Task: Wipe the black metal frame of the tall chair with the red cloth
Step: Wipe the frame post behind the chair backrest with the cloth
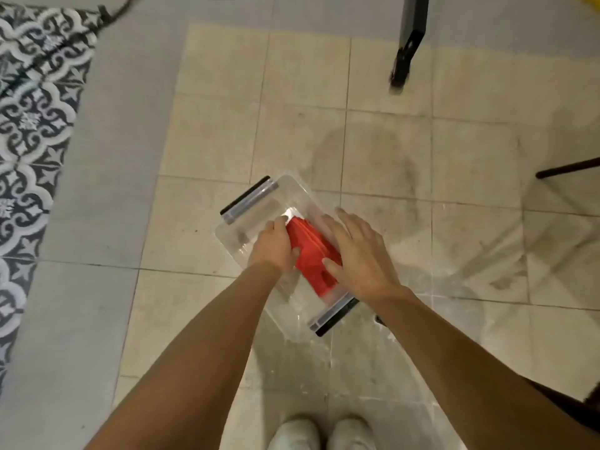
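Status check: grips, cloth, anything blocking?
Left grip holds red cloth edge; right grip flat on it, fingers straight. Cloth lies inside clear bin on floor. Nothing blocking.

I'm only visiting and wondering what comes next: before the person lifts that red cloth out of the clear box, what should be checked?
1. Red cloth within reach, inside the clear box: ok.
2. Left hand grips the cloth's edge: ok.
3. Right hand has a hold: not ok; it lies on the cloth with its fingers straight.
4. Box open at the top, no lid in the way: ok.
5. Black frame nearby: ok; a black leg stands ahead, to the right.
6. Cloth damp or dry: cannot tell.
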Demonstrator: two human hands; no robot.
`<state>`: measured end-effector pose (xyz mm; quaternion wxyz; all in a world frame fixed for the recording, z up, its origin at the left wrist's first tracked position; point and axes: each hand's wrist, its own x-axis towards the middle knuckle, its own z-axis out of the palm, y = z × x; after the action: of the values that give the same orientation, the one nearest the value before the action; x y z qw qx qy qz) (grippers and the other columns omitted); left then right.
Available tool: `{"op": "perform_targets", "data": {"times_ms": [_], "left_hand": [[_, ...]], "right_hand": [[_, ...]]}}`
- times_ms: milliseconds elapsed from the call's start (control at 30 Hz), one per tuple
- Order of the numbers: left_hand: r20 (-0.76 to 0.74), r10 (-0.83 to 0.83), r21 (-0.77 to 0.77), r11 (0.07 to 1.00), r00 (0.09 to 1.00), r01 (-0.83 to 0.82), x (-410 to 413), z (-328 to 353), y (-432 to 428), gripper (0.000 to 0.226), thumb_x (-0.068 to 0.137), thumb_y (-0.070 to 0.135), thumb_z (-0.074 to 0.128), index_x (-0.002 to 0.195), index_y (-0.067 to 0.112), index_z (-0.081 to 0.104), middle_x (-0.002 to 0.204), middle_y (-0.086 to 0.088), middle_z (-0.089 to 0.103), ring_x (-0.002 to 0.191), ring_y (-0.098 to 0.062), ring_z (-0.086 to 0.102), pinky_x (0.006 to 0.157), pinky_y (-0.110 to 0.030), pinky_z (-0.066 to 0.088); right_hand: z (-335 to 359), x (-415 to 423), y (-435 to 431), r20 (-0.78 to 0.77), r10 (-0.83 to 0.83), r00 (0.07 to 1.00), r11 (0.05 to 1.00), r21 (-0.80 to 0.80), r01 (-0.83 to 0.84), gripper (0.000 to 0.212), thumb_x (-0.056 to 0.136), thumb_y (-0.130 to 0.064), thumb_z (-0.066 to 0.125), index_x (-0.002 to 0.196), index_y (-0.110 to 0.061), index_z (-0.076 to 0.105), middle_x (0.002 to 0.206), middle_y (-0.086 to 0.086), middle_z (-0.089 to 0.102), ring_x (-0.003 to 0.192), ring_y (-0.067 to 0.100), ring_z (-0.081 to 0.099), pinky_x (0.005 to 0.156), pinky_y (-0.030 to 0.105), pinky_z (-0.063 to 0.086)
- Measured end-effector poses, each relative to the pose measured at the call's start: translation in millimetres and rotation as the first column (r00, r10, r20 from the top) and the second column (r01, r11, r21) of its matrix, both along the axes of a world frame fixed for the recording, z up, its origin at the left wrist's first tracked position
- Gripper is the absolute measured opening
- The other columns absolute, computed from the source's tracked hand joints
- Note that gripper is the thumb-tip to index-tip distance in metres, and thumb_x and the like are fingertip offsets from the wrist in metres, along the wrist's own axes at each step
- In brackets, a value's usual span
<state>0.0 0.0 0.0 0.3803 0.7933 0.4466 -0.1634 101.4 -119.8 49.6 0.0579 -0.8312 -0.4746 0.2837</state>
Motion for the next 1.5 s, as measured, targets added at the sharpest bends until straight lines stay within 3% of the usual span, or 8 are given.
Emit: {"op": "perform_targets", "data": {"times_ms": [167, 300, 467, 600, 800, 1033, 1333, 1500], "left_hand": [[-0.09, 0.097, -0.034, 0.994, 0.991, -0.101, 8, -19, -2, 0.073, 0.089, 0.016, 0.061, 0.147, 0.007, 0.018, 0.143, -0.018, 0.037, 0.13, -0.033, 0.041, 0.107, -0.039, 0.034], [-0.125, 0.087, 0.034, 0.996, 0.988, -0.084, 8, -28, -5, 0.058, 0.089, 0.017, 0.061, 0.138, 0.003, 0.032, 0.137, -0.019, 0.041, 0.124, -0.034, 0.045, 0.102, -0.038, 0.038], [-0.079, 0.161, 0.097, 0.984, 0.984, -0.153, 4, -32, -5, 0.046, 0.091, 0.021, 0.06, 0.129, 0.002, 0.042, 0.132, -0.017, 0.042, 0.119, -0.032, 0.048, 0.099, -0.038, 0.04], [-0.094, 0.241, -0.001, 0.97, 0.966, -0.242, 2, -33, -2, 0.045, 0.088, 0.026, 0.063, 0.124, 0.005, 0.047, 0.123, -0.014, 0.055, 0.113, -0.031, 0.055, 0.096, -0.038, 0.045], [0.005, 0.175, 0.01, 0.984, 0.985, -0.175, 2, -20, -7, 0.027, 0.085, 0.028, 0.058, 0.102, 0.007, 0.057, 0.107, -0.013, 0.057, 0.101, -0.029, 0.055, 0.084, -0.037, 0.047], [0.135, 0.537, -0.417, 0.793, 0.832, -0.444, 2, 19, -22, 0.011, 0.089, 0.017, 0.05, 0.1, 0.017, 0.051, 0.101, -0.007, 0.063, 0.097, -0.024, 0.06, 0.086, -0.034, 0.048], [0.183, 0.615, -0.614, 0.681, 0.767, -0.399, 9, 113, -27, 0.027, 0.089, 0.004, 0.05, 0.115, 0.011, 0.053, 0.103, -0.012, 0.063, 0.09, -0.024, 0.062, 0.071, -0.03, 0.051], [0.249, 0.592, -0.617, 0.707, 0.767, -0.346, 13, 181, -36, 0.025, 0.093, 0.016, 0.055, 0.118, 0.011, 0.054, 0.107, -0.011, 0.065, 0.089, -0.021, 0.064, 0.061, -0.026, 0.051]], "right_hand": [[-14, -1, -3, 0.025, 0.017, 1.0, 1.0, 0.018, -0.018, 0.088, 0.089, -0.033, 0.059, 0.146, -0.04, -0.008, 0.159, -0.003, 0.002, 0.145, 0.021, 0.007, 0.116, 0.038, 0.012], [-18, -1, -5, 0.036, 0.016, 0.999, 0.999, 0.033, -0.017, 0.089, 0.09, -0.032, 0.058, 0.145, -0.041, -0.01, 0.159, -0.003, -0.001, 0.145, 0.021, 0.005, 0.116, 0.039, 0.011], [-21, -2, -7, 0.035, 0.022, 0.999, 0.999, 0.032, -0.023, 0.088, 0.09, -0.032, 0.059, 0.146, -0.041, -0.009, 0.159, -0.002, -0.001, 0.145, 0.022, 0.006, 0.116, 0.039, 0.012], [-21, -3, -6, 0.033, 0.013, 0.999, 1.0, 0.025, -0.014, 0.087, 0.089, -0.032, 0.059, 0.147, -0.039, -0.005, 0.159, -0.001, -0.001, 0.145, 0.022, 0.006, 0.116, 0.04, 0.013], [-14, -2, -8, 0.047, 0.024, 0.999, 0.999, 0.029, -0.025, 0.082, 0.09, -0.031, 0.057, 0.148, -0.04, 0.0, 0.159, -0.001, -0.002, 0.145, 0.023, 0.006, 0.115, 0.041, 0.014], [11, -7, -9, 0.039, -0.004, 0.999, 1.0, 0.028, 0.003, 0.082, 0.089, -0.035, 0.058, 0.149, -0.035, 0.003, 0.159, -0.003, -0.005, 0.146, 0.02, 0.002, 0.116, 0.039, 0.013], [94, -3, -27, 0.001, -0.174, 0.985, 0.984, 0.034, 0.174, 0.082, 0.09, -0.041, 0.055, 0.15, -0.024, 0.002, 0.158, -0.002, -0.011, 0.146, 0.018, 0.0, 0.116, 0.038, 0.013], [156, -10, -46, -0.001, -0.225, 0.974, 0.97, 0.097, 0.224, 0.08, 0.091, -0.041, 0.054, 0.15, -0.025, 0.003, 0.158, -0.002, -0.01, 0.145, 0.017, 0.002, 0.116, 0.038, 0.015]]}}
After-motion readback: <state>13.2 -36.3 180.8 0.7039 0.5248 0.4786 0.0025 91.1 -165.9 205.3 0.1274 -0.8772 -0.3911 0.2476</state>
